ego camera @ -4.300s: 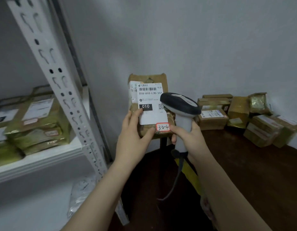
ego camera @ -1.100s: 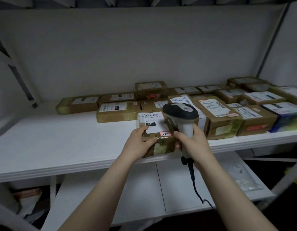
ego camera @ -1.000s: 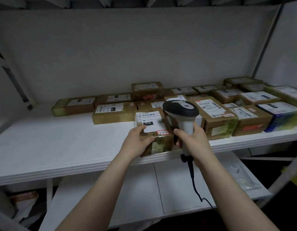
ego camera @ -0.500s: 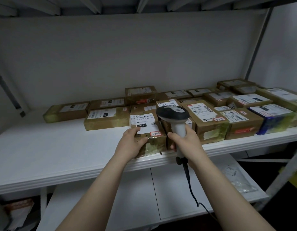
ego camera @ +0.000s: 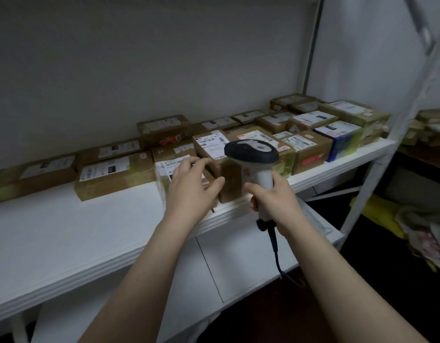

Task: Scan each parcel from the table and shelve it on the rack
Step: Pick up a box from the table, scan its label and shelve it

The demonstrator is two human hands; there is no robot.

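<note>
The brown parcel with a white label lies flat on the white rack shelf, at the left end of the front row of boxes. My left hand covers its top, fingers curled over the far edge and thumb at its right side. My right hand grips the handle of the grey-and-black barcode scanner, held upright just in front of the shelf edge, right of the parcel. The scanner's black cable hangs down below my wrist.
Several taped parcels fill the shelf's back and right; two long ones lie to the left. A white rack upright stands at the right, and a lower shelf sits beneath. More parcels lie on the dark table beyond.
The parcel has gone from the shelf's front edge to lying flat on the shelf, my left hand now on top of it. The view has swung right; the scanner stays in my right hand.
</note>
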